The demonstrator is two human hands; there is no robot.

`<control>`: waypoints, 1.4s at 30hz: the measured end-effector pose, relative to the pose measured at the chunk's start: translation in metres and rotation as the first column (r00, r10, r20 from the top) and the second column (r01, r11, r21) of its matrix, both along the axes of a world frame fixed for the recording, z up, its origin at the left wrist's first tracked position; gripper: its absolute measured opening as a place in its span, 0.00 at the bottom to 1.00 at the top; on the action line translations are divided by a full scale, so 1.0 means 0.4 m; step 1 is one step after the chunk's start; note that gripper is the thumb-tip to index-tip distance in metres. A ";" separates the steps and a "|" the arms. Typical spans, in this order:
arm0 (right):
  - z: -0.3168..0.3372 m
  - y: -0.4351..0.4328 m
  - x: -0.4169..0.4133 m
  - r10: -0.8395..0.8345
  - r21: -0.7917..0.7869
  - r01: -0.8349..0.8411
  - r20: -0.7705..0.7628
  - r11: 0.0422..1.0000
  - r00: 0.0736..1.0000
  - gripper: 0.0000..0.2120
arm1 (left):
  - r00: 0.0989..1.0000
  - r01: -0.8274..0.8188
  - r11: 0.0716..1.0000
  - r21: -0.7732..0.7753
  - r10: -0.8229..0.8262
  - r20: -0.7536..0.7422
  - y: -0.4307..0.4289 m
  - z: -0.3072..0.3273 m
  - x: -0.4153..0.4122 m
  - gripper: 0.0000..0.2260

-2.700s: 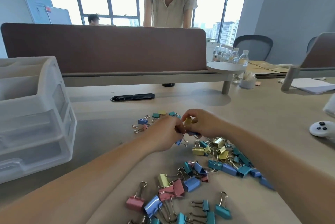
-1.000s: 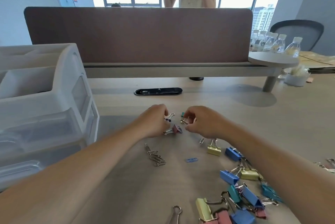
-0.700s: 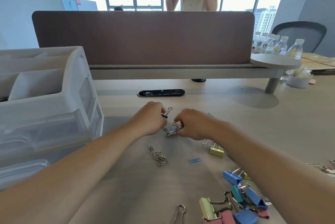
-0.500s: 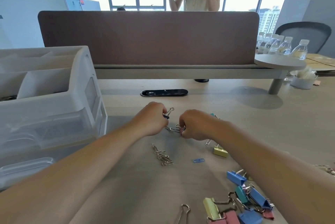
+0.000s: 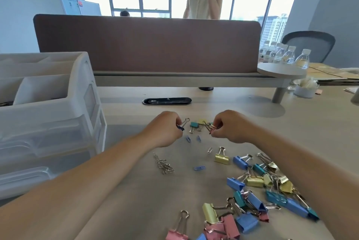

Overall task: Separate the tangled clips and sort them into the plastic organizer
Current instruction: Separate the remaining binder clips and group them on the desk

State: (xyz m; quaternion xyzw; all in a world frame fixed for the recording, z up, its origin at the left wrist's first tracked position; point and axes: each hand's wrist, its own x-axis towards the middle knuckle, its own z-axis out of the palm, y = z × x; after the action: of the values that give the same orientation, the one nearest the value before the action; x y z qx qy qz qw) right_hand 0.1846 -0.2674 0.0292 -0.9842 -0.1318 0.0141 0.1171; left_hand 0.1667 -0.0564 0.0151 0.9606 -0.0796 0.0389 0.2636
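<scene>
Over the pale matte desk (image 5: pixel 136 191), the left hand (image 5: pixel 165 129) pinches a small dark-blue metal binder clip (image 5: pixel 183 124), its wire loops jutting past the curled fingers. The right hand (image 5: pixel 231 126), knuckles up, pinches a small red wire-handled clip (image 5: pixel 210 128). The two clips are held apart, right of the translucent white plastic organizer (image 5: pixel 48 113).

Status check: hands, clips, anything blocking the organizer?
Left hand pinches small dark clip. Right hand pinches small red clip; the two clips apart. Tangled pile lies near right forearm. Nothing between hands and organizer.
</scene>
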 end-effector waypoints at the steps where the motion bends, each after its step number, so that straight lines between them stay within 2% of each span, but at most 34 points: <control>1: -0.001 -0.016 -0.005 -0.015 0.002 0.015 -0.007 1.000 1.000 0.12 | 1.000 0.018 1.000 0.014 -0.018 -0.005 -0.013 0.000 -0.008 0.11; 5: -0.016 -0.071 -0.028 -0.039 0.011 0.040 -0.088 0.999 0.995 0.10 | 0.994 0.108 0.992 0.065 -0.105 -0.041 -0.085 -0.009 -0.037 0.05; 9: -0.040 -0.120 -0.060 -0.070 0.009 0.072 -0.147 0.997 0.987 0.14 | 0.979 0.196 0.975 0.105 -0.189 -0.072 -0.168 -0.014 -0.072 0.09; 14: -0.052 -0.154 -0.098 -0.077 -0.131 0.053 -0.178 0.990 0.981 0.17 | 0.960 0.272 0.957 0.099 -0.262 -0.101 -0.235 -0.039 -0.102 0.11; 20: -0.033 -0.195 -0.122 -0.098 -0.153 0.069 -0.195 0.986 0.976 0.15 | 0.938 0.338 0.937 0.084 -0.327 -0.115 -0.273 -0.043 -0.118 0.14; 27: -0.018 -0.213 -0.114 -0.132 -0.093 0.120 -0.139 0.988 0.981 0.11 | 0.900 0.425 0.904 0.046 -0.416 -0.134 -0.285 -0.027 -0.131 0.15; 33: -0.029 -0.187 -0.083 -0.130 -0.012 0.130 -0.022 0.991 0.991 0.08 | 0.945 0.322 0.934 0.154 -0.326 -0.003 -0.246 0.009 -0.086 0.10; 37: -0.036 -0.153 -0.041 -0.086 -0.008 0.086 0.009 0.996 0.996 0.11 | 0.978 0.186 0.958 0.218 -0.201 0.047 -0.190 0.015 0.000 0.10; 42: -0.050 -0.092 0.049 -0.031 -0.071 0.030 -0.018 0.997 0.999 0.20 | 0.998 0.067 0.956 0.284 -0.067 -0.012 -0.128 -0.007 0.118 0.18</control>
State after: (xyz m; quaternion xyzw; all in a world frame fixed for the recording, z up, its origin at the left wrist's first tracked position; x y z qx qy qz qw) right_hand 0.2043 -0.3041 0.0090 -0.9895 -0.1150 0.0264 0.0835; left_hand 0.2140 -0.1074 0.0124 0.9853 -0.1167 0.0171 0.1239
